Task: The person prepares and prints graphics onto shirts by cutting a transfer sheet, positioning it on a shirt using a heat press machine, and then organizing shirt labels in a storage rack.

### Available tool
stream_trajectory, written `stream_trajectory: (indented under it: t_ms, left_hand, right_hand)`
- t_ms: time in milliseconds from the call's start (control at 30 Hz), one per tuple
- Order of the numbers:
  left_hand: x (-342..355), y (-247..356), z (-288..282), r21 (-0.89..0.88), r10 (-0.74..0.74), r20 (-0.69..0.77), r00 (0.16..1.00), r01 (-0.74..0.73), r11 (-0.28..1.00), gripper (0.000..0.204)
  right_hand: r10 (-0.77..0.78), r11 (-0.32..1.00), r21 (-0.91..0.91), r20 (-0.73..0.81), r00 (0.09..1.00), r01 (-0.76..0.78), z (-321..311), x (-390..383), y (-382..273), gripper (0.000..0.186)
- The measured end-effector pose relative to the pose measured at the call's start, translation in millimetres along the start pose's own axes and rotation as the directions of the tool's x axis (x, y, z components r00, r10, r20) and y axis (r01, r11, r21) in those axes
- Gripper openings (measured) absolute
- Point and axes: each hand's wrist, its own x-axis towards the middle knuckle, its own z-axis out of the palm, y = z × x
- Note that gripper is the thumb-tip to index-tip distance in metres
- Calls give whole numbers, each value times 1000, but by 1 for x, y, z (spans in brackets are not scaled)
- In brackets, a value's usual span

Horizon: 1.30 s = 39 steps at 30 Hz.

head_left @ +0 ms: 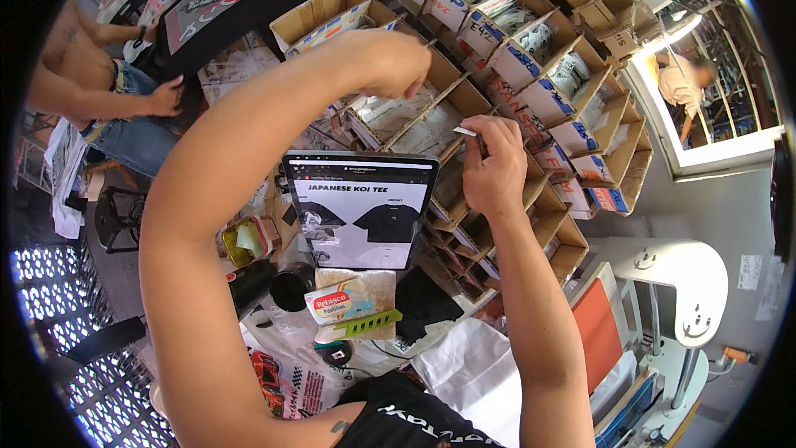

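My left hand (398, 66) reaches across over a cardboard bin (390, 126) of clear plastic packets. Its fingers curl downward; whatever they may hold is hidden. In my right hand (496, 164), a small white slip (465, 131) is pinched between thumb and fingers, above the neighbouring bin compartments (466, 99). Between my forearms a tablet (361, 211) stands upright, its screen lit with pictures of a black T-shirt.
Rows of cardboard bins (518, 58) with packets rise beyond my hands. In front of the tablet sit a small carton (336, 303) and a green plastic strip (365, 326). A white machine (663, 270) stands right. At left, another person (99, 91) works beside a black printed shirt (228, 4).
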Motion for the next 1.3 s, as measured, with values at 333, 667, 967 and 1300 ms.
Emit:
stream_trajectory:
  t_ms: [333,667,967,1300]
  left_hand:
    - [40,-5,42,444,353,-215,911,-231,866,17]
    - [9,-6,45,492,318,-79,945,-240,837,20]
    - [-2,-15,43,403,327,-101,940,-262,877,27]
    - [24,0,36,518,281,-102,954,-190,834,30]
  right_hand:
    - [-7,999,36,-4,1000,7,-2,1,-1,20]
    - [-12,999,29,-6,1000,12,-2,1,4,19]
    - [-4,1000,16,-13,1000,4,-3,1,4,16]
    - [9,1000,23,-28,1000,-8,-2,1,4,16]
